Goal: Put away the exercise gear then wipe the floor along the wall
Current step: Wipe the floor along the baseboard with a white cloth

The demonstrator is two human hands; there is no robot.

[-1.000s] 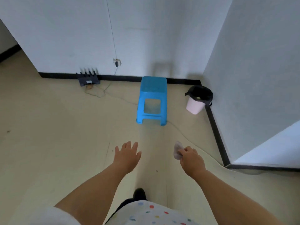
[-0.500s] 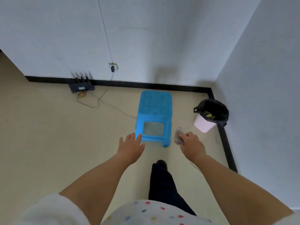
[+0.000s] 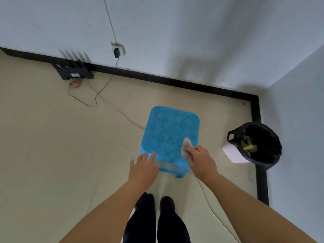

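Note:
My right hand point(image 3: 201, 160) pinches a small crumpled white wipe point(image 3: 186, 147) and holds it over the near right corner of a blue plastic stool point(image 3: 171, 134). My left hand point(image 3: 142, 170) is spread flat with straight fingers at the stool's near left corner, its fingertips reaching the edge. The stool stands on the beige floor point(image 3: 52, 146) close to the room's corner. The black skirting point(image 3: 175, 82) runs along the far wall and turns down the right wall. No exercise gear is in view.
A white bin with a black liner point(image 3: 256, 144) stands against the right wall and holds some rubbish. A black router point(image 3: 73, 71) sits by the far wall, with thin cables point(image 3: 98, 95) trailing across the floor past the stool. My feet point(image 3: 156, 202) are just behind the stool.
I have walked up to the stool; it now lies right under my hands. Both hands moved forward, the right still pinching the wipe, the left reaching the stool's edge.

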